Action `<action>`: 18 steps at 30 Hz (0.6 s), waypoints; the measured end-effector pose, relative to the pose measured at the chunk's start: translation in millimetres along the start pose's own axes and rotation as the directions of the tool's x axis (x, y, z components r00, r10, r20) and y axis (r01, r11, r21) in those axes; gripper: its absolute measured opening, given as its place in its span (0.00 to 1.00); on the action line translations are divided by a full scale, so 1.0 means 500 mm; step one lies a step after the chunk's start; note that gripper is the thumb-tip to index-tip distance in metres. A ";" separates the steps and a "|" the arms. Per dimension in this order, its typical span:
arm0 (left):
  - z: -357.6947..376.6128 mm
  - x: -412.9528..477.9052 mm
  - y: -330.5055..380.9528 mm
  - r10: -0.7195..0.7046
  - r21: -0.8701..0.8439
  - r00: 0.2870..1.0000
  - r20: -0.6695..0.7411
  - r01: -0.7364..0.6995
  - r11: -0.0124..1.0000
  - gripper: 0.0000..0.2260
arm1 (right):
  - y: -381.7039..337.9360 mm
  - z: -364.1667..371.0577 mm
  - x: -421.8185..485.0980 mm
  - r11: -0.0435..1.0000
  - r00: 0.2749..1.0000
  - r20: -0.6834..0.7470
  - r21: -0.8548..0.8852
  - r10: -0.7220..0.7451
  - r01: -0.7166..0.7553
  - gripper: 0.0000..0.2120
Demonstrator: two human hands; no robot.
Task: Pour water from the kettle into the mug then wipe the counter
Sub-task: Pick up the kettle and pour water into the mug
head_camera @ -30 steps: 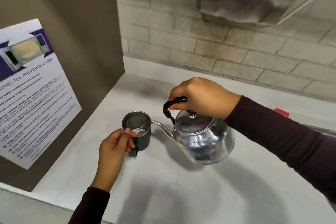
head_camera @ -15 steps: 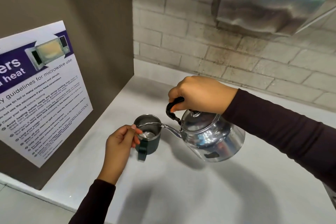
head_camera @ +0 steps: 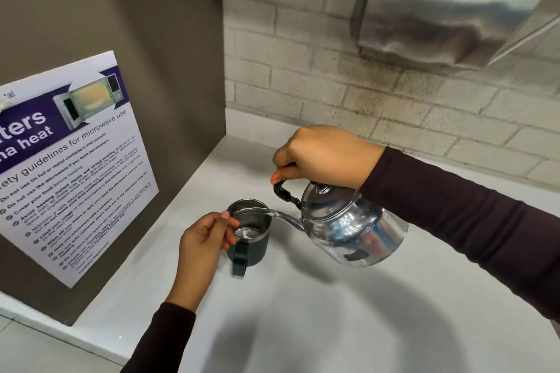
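A shiny steel kettle (head_camera: 354, 227) with a black handle hangs tilted to the left above the white counter (head_camera: 303, 312). My right hand (head_camera: 324, 154) grips its handle from above. A thin stream of water runs from the spout into a dark green mug (head_camera: 251, 245) with a steel inside, which stands on the counter. Some water lies in the mug's bottom. My left hand (head_camera: 203, 242) holds the mug at its near left rim and side. The mug's handle points toward me.
A brown side panel with a microwave guidelines poster (head_camera: 69, 166) stands to the left. A brick wall runs behind the counter, with a steel dispenser (head_camera: 454, 6) mounted high on the right. The counter's front edge runs along the lower left.
The kettle has tipped further toward the mug and its spout now reaches over the rim, with water flowing. The mug stays in place in my left hand. The view has shifted left.
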State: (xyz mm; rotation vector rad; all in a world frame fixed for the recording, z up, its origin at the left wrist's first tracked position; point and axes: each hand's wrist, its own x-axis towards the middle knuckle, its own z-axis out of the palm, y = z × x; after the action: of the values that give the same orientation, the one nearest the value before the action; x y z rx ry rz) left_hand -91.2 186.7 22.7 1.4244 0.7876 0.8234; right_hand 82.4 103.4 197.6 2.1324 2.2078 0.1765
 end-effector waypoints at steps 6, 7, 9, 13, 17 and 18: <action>-0.002 -0.005 0.009 0.003 0.002 1.000 -0.006 -0.003 1.000 0.14 | -0.002 -0.007 0.001 0.999 1.000 -0.003 -0.044 -0.019 0.018 0.20; -0.003 -0.006 0.011 0.005 0.003 1.000 -0.009 -0.005 1.000 0.14 | -0.003 -0.008 0.001 0.998 1.000 -0.005 -0.054 -0.023 0.023 0.20; -0.003 -0.007 0.012 0.004 0.005 1.000 -0.013 -0.004 1.000 0.14 | -0.004 -0.012 -0.001 0.997 0.999 -0.009 -0.075 -0.033 0.033 0.20; -0.007 -0.009 0.013 -0.001 0.019 1.000 -0.013 0.001 1.000 0.14 | -0.008 -0.021 -0.002 0.996 0.999 -0.010 -0.083 -0.039 0.039 0.20; -0.004 -0.010 0.014 -0.004 0.026 1.000 -0.013 0.004 1.000 0.14 | -0.015 -0.028 0.000 0.995 0.999 0.008 -0.089 -0.050 0.051 0.20; -0.004 -0.010 0.013 -0.006 0.028 1.000 -0.011 0.006 1.000 0.14 | -0.016 -0.030 0.000 0.994 0.999 0.011 -0.092 -0.052 0.053 0.20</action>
State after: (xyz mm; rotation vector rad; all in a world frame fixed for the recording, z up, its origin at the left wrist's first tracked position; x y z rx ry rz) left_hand -95.4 183.1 29.3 1.4426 0.8145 0.8192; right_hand 72.6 102.7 211.2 2.0218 2.2031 0.2604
